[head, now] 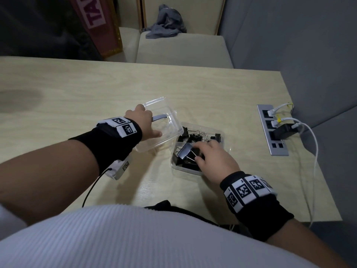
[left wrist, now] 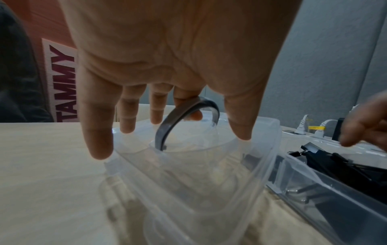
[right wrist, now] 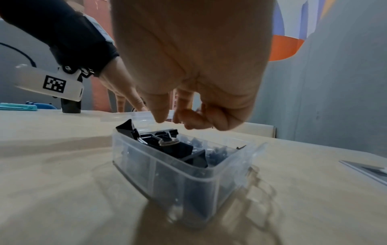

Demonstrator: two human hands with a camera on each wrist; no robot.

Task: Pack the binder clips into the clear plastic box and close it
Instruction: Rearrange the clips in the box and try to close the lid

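A clear plastic box (head: 174,167) stands open on the table, heaped with black binder clips (head: 186,149); some stick up above its rim. My right hand (head: 201,153) hangs over the clips (right wrist: 167,140) with bent fingers, and nothing shows between them. Left of the box (right wrist: 167,174) is the clear lid (head: 170,130) with a grey handle (head: 159,117). My left hand (head: 149,120) holds the lid (left wrist: 188,174) from above, thumb on its near rim, fingers on the far rim, one finger behind the handle (left wrist: 167,126). The lid is tilted.
A grey power strip (head: 272,130) with white cables and a black adapter (head: 286,130) is set into the table at the right edge. A thin black cable (head: 90,190) runs from my left wrist. A bench with a grey cloth (head: 166,22) lies beyond the table.
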